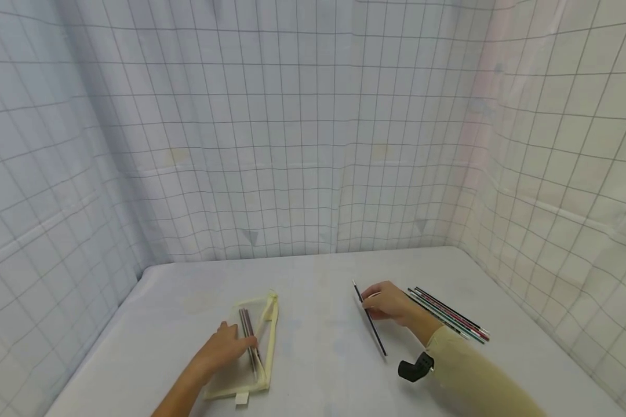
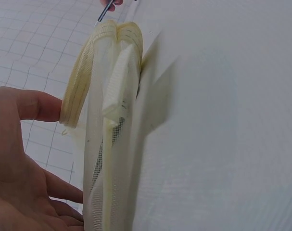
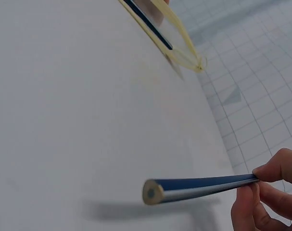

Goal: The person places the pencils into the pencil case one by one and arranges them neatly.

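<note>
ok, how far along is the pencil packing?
Partway, it seems. Done: at least two pencils lie inside the mesh pouch, which the left hand touches. In hand: the right hand pinches a blue pencil, outside the pouch. Left: several loose pencils lie at right on the table, presumably to go in too.

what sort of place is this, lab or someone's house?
Can't say which; looks like a makeshift, screened-off tabletop workspace. Grid-patterned cloth surrounds three sides of a white-covered table, with pencils and a mesh pouch on it.
</note>
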The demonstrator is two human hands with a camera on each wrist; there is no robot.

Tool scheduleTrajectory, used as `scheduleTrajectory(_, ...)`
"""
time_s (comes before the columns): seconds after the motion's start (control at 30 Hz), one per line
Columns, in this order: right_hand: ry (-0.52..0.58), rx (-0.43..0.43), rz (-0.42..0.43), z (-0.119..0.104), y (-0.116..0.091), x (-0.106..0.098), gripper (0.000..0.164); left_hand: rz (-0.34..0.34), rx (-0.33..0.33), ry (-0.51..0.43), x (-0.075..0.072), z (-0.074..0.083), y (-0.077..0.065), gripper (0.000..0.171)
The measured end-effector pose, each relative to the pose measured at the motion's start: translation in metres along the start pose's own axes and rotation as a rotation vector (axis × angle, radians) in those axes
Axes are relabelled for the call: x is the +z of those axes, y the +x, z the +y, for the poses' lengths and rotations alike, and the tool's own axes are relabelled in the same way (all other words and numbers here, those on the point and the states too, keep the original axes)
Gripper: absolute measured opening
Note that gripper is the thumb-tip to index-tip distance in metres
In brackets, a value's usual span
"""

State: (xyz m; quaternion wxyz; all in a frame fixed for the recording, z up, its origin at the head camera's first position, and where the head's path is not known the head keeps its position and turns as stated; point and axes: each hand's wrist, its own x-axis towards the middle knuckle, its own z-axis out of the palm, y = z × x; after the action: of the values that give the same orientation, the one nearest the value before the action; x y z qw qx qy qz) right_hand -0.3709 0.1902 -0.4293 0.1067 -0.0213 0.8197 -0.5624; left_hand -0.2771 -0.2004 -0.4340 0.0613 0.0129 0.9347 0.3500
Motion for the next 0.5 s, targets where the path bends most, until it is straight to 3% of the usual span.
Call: scheduleTrajectory(0.5,0.032,-0.027,-0.184,-0.023,0.011,0.071,0.024,-0.022,-0.01,-0.014,-0.002,0.001,0.001,0.094)
